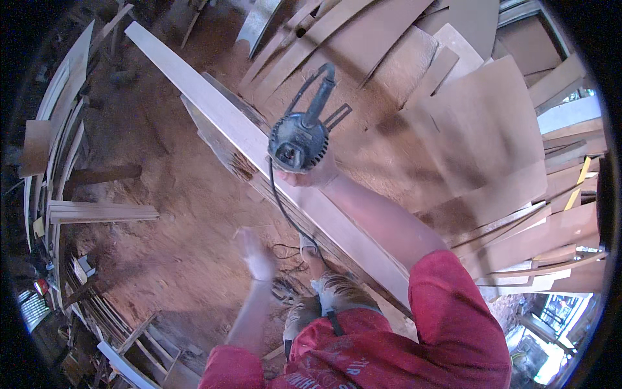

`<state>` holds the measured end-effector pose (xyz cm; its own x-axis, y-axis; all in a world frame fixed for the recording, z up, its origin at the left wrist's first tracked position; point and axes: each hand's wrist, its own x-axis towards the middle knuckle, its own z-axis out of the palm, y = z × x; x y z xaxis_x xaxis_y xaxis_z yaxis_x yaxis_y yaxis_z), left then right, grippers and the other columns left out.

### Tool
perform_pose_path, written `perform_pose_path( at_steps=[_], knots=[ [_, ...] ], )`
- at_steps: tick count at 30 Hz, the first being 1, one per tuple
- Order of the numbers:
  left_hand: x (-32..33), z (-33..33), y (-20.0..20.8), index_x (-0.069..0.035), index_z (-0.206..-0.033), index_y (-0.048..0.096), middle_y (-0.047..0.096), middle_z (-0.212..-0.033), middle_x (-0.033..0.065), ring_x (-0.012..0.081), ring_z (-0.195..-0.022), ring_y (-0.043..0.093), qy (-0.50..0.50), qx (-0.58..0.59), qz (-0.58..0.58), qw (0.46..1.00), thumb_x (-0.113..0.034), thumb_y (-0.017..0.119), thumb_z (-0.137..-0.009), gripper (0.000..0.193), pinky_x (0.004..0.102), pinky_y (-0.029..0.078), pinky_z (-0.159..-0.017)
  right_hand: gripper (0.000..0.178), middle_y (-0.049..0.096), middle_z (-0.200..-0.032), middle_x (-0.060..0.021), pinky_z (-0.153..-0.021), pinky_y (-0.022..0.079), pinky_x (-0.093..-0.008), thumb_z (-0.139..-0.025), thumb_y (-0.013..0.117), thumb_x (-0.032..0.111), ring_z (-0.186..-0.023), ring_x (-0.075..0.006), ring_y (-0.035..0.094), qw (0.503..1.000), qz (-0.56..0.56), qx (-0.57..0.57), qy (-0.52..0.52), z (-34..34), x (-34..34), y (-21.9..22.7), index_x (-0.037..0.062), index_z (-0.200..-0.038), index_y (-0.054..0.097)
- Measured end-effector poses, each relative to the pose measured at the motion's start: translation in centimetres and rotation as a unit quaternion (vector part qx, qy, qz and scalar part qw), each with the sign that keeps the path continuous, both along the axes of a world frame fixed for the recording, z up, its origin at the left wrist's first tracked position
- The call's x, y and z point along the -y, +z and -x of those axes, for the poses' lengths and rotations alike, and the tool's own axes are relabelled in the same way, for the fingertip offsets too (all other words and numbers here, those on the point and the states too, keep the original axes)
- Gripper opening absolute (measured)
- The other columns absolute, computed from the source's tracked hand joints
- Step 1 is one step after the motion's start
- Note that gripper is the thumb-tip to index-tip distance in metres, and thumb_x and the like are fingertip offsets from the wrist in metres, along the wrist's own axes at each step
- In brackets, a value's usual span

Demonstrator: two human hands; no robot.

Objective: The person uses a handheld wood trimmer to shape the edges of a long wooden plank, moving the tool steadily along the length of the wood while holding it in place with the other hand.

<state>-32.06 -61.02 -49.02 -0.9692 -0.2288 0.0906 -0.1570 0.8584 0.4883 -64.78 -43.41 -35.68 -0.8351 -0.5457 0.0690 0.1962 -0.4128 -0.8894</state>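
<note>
A long pale wooden board (220,117) runs diagonally from the far left toward my right side, lying on a rougher timber support (223,150). My right hand (314,174) is wrapped round a black corded power tool (298,139) with a round, vented body, over the middle of the board. The tool hides most of that hand's fingers, and its exact kind is unclear. My left hand (256,258) is in the air to the left of the board, somewhat blurred, fingers stretched out and holding nothing.
A black cord (280,201) hangs from the tool across the board toward my feet. Large brown sheets (479,129) lean at the right. A stack of planks (103,212) juts out at the left. Brown dust covers the floor (175,259).
</note>
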Motion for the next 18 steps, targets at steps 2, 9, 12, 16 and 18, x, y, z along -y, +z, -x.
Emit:
perform_pose_path(
  at_steps=[2, 9, 12, 16, 18],
  knots=[
    [3.4, 9.3, 4.6, 0.002, -0.162, 0.043, 0.043, -0.169, 0.0244, 0.0453, -0.161, 0.033, 0.029, -0.119, 0.065, 0.990, -0.013, 0.060, -0.103, 0.063, 0.0612, 0.018, -0.134, 0.051, 0.071, -0.111, -0.0103, -0.070, 0.060, -0.0398, -0.093, 0.082, 0.030, -0.085, -0.0228, 0.070, 0.979, -0.062, -0.176, -0.082, -0.2, -2.9, -0.4, 0.0133, -0.134, 0.058],
    [10.8, 32.1, 11.3, 0.007, -0.167, 0.028, 0.030, -0.175, 0.0279, 0.0441, -0.165, 0.022, 0.080, -0.152, -0.092, 0.981, -0.023, 0.053, -0.111, 0.069, 0.0518, 0.014, -0.136, 0.058, 0.079, -0.110, -0.0112, -0.084, 0.063, -0.0458, -0.081, 0.090, 0.041, -0.093, -0.0281, 0.076, 0.936, -0.177, -0.288, -0.098, 0.5, 0.9, -1.8, 0.0085, -0.125, 0.072],
    [8.8, 33.8, 10.3, 0.012, -0.168, 0.017, 0.021, -0.175, 0.0349, 0.0455, -0.166, 0.016, 0.063, -0.093, -0.090, 0.990, -0.037, 0.035, -0.116, 0.073, 0.0534, 0.014, -0.136, 0.072, 0.076, -0.101, -0.0176, -0.066, 0.053, -0.0477, -0.092, 0.057, 0.067, -0.077, -0.0348, 0.069, 0.944, -0.239, -0.224, -0.038, 0.4, 0.6, -2.2, 0.0050, -0.126, 0.071],
    [5.8, 35.2, 10.7, 0.013, -0.168, 0.017, 0.021, -0.176, 0.0345, 0.0460, -0.166, 0.016, 0.031, -0.080, -0.110, 0.990, -0.037, 0.032, -0.117, 0.074, 0.0529, 0.014, -0.136, 0.057, 0.071, -0.128, -0.0088, -0.105, 0.040, -0.0521, -0.093, 0.063, 0.053, -0.118, -0.0315, 0.059, 0.978, -0.163, -0.109, 0.072, 1.0, -4.9, -10.0, 0.0132, -0.134, 0.068],
    [6.5, 35.2, 10.9, 0.013, -0.168, 0.017, 0.021, -0.176, 0.0345, 0.0458, -0.166, 0.016, 0.030, -0.081, -0.094, 0.992, -0.037, 0.031, -0.116, 0.073, 0.0525, 0.014, -0.136, 0.051, 0.069, -0.143, -0.0033, -0.128, 0.035, -0.0543, -0.092, 0.073, 0.041, -0.141, -0.0288, 0.056, 0.983, -0.103, -0.094, 0.116, 1.5, -3.2, -9.7, 0.0181, -0.137, 0.067]
  ],
)
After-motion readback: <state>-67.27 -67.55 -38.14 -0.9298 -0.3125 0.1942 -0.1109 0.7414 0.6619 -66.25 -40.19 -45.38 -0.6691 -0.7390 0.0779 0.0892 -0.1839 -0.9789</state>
